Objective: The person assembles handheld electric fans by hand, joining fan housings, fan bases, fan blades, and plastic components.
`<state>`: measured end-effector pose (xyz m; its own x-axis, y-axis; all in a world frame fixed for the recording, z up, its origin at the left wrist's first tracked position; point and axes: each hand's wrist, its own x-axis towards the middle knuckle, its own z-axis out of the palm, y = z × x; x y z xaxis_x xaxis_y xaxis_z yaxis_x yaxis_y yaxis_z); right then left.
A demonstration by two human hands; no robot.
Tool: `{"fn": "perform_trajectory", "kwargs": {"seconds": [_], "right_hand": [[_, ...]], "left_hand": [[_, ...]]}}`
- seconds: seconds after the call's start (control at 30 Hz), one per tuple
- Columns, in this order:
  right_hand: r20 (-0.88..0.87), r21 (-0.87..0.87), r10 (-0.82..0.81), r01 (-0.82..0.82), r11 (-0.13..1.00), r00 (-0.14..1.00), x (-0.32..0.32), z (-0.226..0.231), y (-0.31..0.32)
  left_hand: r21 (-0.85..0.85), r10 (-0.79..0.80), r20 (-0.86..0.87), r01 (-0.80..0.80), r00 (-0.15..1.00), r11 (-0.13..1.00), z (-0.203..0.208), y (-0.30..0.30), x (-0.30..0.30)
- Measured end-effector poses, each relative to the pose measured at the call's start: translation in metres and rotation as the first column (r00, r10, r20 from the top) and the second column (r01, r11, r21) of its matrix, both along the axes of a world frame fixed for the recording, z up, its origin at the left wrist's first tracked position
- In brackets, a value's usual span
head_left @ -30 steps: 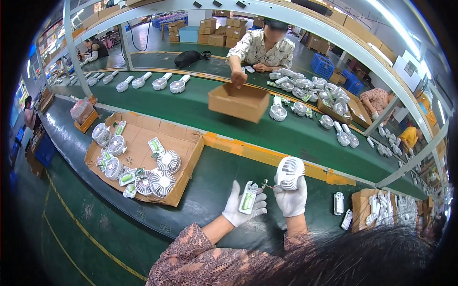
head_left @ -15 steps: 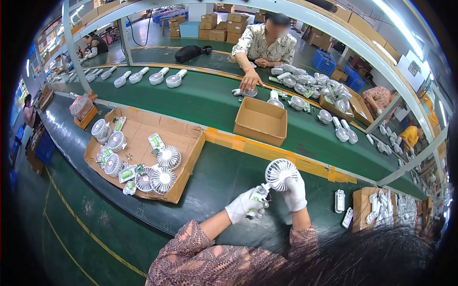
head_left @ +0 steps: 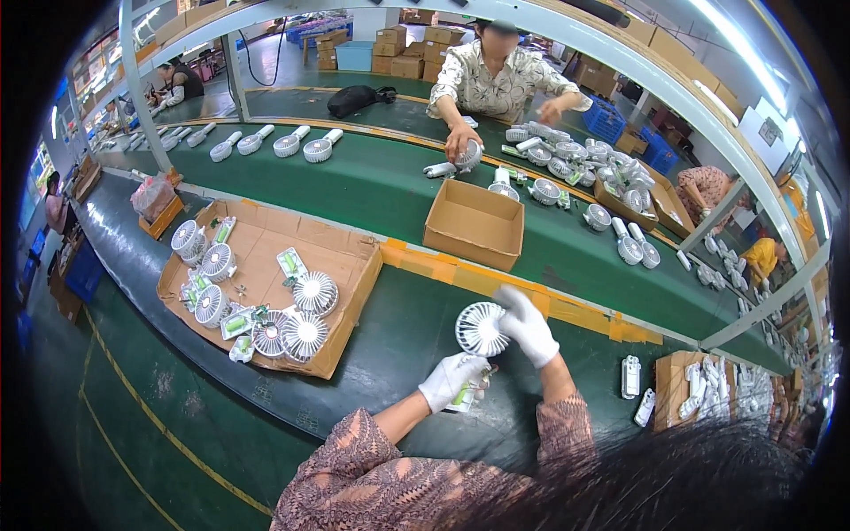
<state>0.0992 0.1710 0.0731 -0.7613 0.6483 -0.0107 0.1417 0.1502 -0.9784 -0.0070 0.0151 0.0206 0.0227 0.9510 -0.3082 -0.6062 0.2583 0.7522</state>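
A white round fan head [head_left: 482,329] with radial slats faces up between my gloved hands. My left hand [head_left: 450,382] is closed round the fan's lower part, where a green-and-white handle piece [head_left: 464,398] with inner parts sticks out below the fingers. My right hand [head_left: 529,329], in a white glove, is at the fan head's right rim, fingers stretched and thumb apart; whether it touches the rim I cannot tell. To the left, a shallow cardboard tray [head_left: 354,305] holds several fan heads with opened handles and green parts.
Beyond the taped ledge, a green conveyor [head_left: 372,190] carries an open cardboard box [head_left: 474,226] and several fans. Across it, a co-worker's hand [head_left: 462,140] holds a fan. White handle shells [head_left: 630,376] lie at my right, beside a carton of white parts [head_left: 675,389].
The fan head has shifted left and turned. My right hand has gone from gripping it to its right rim. The conveyor box moved slightly left; the co-worker's fan is tilted up.
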Motion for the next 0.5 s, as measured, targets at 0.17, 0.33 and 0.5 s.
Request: {"fn": "perform_trajectory", "kwargs": {"seconds": [0.17, 0.33, 0.5], "right_hand": [[0.216, 0.588, -0.275, 0.1, 0.803, 0.937, -0.053, 0.003, 0.05], [0.492, 0.764, -0.46, -0.114, 0.635, 0.74, -0.071, -0.023, 0.07], [0.089, 0.861, -0.532, 0.204, 0.467, 0.842, -0.024, -0.045, 0.066]], "left_hand": [[-0.064, 0.088, 0.133, -0.08, 0.987, 0.995, -0.007, 0.002, -0.006], [-0.043, 0.11, 0.203, -0.103, 0.973, 0.994, -0.012, 0.001, -0.009], [-0.06, 0.097, 0.346, -0.081, 0.933, 0.995, -0.023, 0.008, -0.013]]}}
